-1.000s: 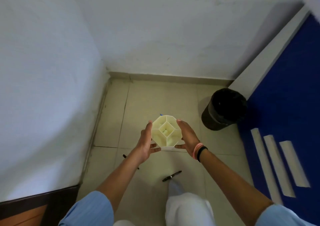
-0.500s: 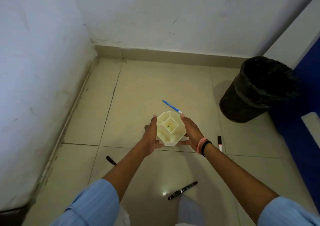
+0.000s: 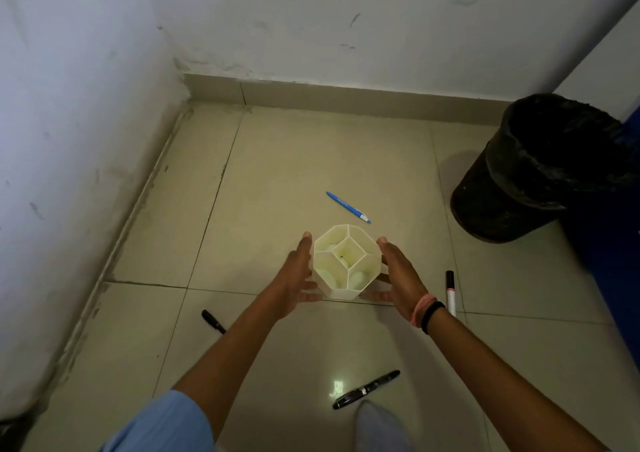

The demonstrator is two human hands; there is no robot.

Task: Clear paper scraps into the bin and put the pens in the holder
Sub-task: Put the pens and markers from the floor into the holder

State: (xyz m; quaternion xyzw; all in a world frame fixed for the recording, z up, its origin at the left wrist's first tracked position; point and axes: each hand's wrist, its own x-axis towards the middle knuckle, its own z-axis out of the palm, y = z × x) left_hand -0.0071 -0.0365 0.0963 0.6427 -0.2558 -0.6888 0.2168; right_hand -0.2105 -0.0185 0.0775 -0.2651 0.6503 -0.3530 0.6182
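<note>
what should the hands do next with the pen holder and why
Probably let go of the white pen holder and reach the right hand for the blue pen just beyond it. Both hands, the left hand too, flank the holder on the floor, its compartments show no pens, and four pens lie loose around it.

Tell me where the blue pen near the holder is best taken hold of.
Probably mid-barrel on the blue pen, pinched across its width from above. It lies flat on the floor tile, slanting from upper left to lower right, with bare floor on both long sides and the holder just short of its tip.
</note>
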